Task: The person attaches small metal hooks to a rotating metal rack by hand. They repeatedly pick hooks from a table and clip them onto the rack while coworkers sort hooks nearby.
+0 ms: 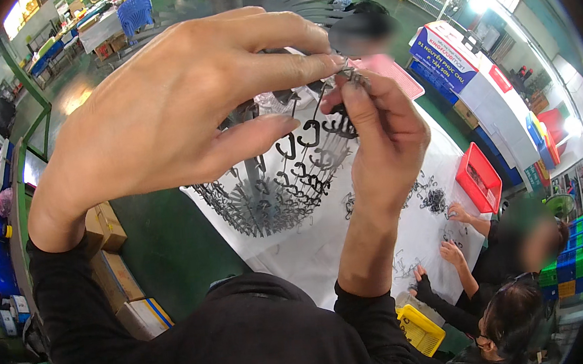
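Note:
My left hand (190, 97) reaches across the upper middle, fingers stretched out and thumb apart from them. One of its fingertips meets a small dark piece with a metallic shine (351, 74) at the fingertips of my right hand (385, 129). That hand is closed, with a bunch of black curved hooks (340, 123) held between its fingers and palm. Behind and below both hands hangs a round rack (262, 205), with many black C-shaped hooks (309, 133) on thin wires. My left hand hides part of the rack.
A white-covered table (277, 252) lies below, with a pile of small black pieces (434, 200). Two people's hands (453, 252) work at its right side. Around it are a red basket (479, 178), a yellow basket (421, 330), a pink basket (400, 79) and cardboard boxes (116, 277). Another person's head shows at the far side.

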Demonstrator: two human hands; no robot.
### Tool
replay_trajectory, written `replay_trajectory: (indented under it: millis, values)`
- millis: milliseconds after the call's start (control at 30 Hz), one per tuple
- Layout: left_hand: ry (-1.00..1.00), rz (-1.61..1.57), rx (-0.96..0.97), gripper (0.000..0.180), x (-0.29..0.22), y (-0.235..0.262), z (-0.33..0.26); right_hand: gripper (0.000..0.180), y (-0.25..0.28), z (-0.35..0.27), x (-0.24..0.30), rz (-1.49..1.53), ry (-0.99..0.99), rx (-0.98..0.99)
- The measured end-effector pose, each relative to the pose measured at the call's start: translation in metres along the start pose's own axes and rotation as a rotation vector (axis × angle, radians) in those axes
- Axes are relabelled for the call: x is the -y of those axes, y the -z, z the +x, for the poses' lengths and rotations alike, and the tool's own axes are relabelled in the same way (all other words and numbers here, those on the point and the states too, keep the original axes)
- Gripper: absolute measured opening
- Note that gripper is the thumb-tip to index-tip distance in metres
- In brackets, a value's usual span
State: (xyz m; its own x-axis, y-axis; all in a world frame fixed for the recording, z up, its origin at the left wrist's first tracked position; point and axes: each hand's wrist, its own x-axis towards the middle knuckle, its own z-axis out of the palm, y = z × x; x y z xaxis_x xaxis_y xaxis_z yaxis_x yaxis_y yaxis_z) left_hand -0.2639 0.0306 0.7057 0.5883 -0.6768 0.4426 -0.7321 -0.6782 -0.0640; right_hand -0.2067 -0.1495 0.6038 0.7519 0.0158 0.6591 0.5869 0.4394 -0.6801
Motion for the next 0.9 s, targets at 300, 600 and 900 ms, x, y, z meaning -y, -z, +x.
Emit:
replay_trajectory:
  millis: [300,600,900]
  values:
    - [0.160,0.163,0.077,0.053,-0.002,0.006,0.006,0.012,0.045,0.003,0.014,-0.136,-0.055,-0.008]
    - [0.159,0.233,0.134,0.057,0.008,0.001,0.010,0.021,0.138,0.033,0.008,-0.438,-0.289,-0.114]
    - [0.122,0.275,0.153,0.062,0.017,0.016,0.003,0.029,0.280,0.100,0.005,-0.875,-0.356,-0.110]
